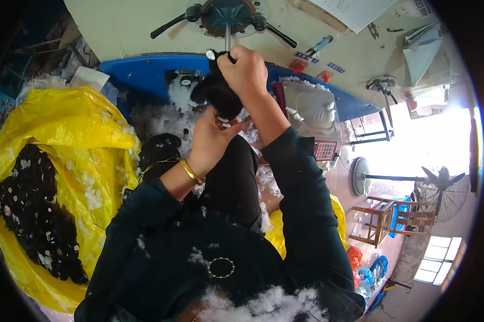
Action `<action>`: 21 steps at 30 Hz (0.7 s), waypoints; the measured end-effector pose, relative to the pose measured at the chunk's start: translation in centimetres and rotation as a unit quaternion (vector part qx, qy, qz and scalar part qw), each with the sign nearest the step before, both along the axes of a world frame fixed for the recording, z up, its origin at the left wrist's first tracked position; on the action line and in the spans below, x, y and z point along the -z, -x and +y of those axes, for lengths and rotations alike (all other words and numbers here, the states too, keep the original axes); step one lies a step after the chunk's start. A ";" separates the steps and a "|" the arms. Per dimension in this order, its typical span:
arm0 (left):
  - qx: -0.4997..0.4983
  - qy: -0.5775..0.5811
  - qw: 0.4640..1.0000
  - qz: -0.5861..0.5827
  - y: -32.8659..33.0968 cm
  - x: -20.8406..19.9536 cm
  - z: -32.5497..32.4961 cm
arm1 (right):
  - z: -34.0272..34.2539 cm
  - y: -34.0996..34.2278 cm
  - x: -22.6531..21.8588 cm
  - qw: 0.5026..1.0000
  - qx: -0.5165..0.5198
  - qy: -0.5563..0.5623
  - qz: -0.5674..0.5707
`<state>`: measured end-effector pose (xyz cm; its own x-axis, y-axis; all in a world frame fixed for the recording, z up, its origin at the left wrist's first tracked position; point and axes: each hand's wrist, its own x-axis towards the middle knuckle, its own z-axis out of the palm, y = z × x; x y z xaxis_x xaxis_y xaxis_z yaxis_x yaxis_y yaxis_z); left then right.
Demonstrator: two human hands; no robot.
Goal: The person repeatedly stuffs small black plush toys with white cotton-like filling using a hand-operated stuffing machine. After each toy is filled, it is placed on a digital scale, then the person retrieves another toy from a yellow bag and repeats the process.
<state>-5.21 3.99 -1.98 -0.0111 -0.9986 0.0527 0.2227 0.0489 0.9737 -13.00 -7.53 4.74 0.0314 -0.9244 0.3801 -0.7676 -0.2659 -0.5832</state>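
Observation:
A small black plush piece (pixel 224 95) with a white tip hangs at a thin metal nozzle (pixel 227 38), which juts from a round dark machine fitting with two black handles. My right hand (pixel 246 72) is closed in a fist around its upper end by the nozzle. From below, my left hand (pixel 210 140) grips the lower end, thumb stretched out to the right; a gold bangle circles that wrist. Part of the plush is hidden behind my fingers. White fluffy stuffing (pixel 183 96) lies under and around both hands.
To my left stands a big yellow sack (pixel 81 123) holding several black plush pieces (pixel 35 209). A scale (pixel 309 110) with a red keypad sits right of my hands. Pliers (pixel 319 46) and papers lie on the worktop. Farther right are a standing fan (pixel 441 193) and wooden chairs (pixel 379 220).

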 end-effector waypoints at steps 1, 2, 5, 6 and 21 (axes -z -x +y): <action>-0.035 0.047 0.985 -0.162 -0.4 0.3 -0.1 | 0.5 0.1 -0.3 1.000 -0.005 -0.017 0.003; -0.053 0.065 0.981 -0.173 -1.1 0.4 -0.2 | 1.0 0.3 -0.6 0.999 -0.020 -0.038 0.004; -0.072 0.092 0.986 -0.122 -2.6 -0.9 -1.7 | 0.8 0.8 -1.4 0.997 -0.048 -0.056 0.016; -0.065 0.051 0.990 -0.112 -3.0 -3.1 -2.7 | -0.6 0.5 -1.2 0.998 -0.031 -0.043 0.018; 0.018 -0.004 0.998 0.066 -3.2 -4.8 -7.1 | -3.2 -0.4 0.3 0.995 -0.033 0.022 -0.096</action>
